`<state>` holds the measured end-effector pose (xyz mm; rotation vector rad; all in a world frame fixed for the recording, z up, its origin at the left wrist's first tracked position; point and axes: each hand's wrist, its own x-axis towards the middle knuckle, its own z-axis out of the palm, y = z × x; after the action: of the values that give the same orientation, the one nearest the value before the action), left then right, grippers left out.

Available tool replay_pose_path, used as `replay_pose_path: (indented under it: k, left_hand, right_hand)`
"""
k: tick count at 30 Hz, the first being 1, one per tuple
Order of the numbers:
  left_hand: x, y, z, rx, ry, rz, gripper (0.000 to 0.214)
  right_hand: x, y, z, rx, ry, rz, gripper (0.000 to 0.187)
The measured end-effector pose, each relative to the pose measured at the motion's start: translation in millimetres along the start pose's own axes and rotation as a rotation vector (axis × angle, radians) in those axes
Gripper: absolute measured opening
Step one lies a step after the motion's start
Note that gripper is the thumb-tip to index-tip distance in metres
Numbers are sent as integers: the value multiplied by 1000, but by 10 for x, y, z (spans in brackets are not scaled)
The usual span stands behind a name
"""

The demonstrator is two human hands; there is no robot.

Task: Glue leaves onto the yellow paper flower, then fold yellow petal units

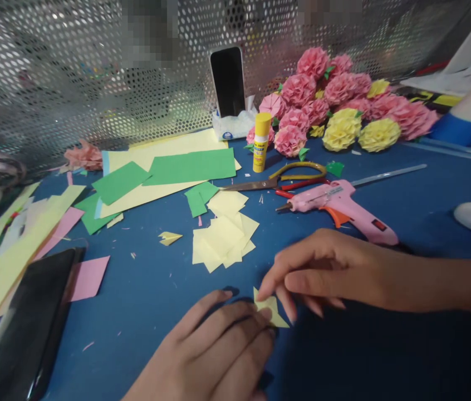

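A small folded yellow paper piece (270, 309) lies on the blue table near the front edge. My left hand (214, 348) rests flat with its fingertips pressing on the paper's left side. My right hand (327, 273) reaches in from the right, and its fingertips press on the paper's top and right edge. Just behind them lies a pile of cut yellow paper squares (222, 236). Another small folded yellow piece (169, 238) lies to the left of that pile.
Scissors (277, 177), a pink glue gun (339, 209) and a yellow glue stick (261, 142) lie behind the hands. Pink and yellow paper flowers (335, 106) are heaped at the back right. Green and yellow sheets (168, 167) lie back left. A phone (227, 81) leans on the mesh wall; a dark tablet (22, 334) lies front left.
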<state>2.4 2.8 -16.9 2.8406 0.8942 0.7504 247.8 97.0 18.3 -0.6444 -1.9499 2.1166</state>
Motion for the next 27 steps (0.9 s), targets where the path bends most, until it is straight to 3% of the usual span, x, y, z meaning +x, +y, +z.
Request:
replay_pose_path:
  k: [2,4,8,15,19,23,27]
  left_hand:
    - [4,-16,5,-79,17,-35,37]
    - [8,-20,0,-108,18,-52,35]
    - [5,-8,-14,-68,30,-30,29]
    - [-1,3,2,-69,7,-28,28]
    - [7,1,-4,-262,36,-119,22]
    - [36,1,-63,-507,25,-294,12]
    - [94,41,-138,-747,15,-626,9]
  right_hand:
    - [0,-8,24,428,-168,185,39]
    - [3,3,36,713,-246,288,39]
    - [22,36,17,934,-228,418,37]
    - [30,74,-9,987,-241,437,37]
    - [39,86,15,914,-256,387,37]
    - [45,88,49,730,-233,253,34]
    - [44,101,60,636,-239,237,37]
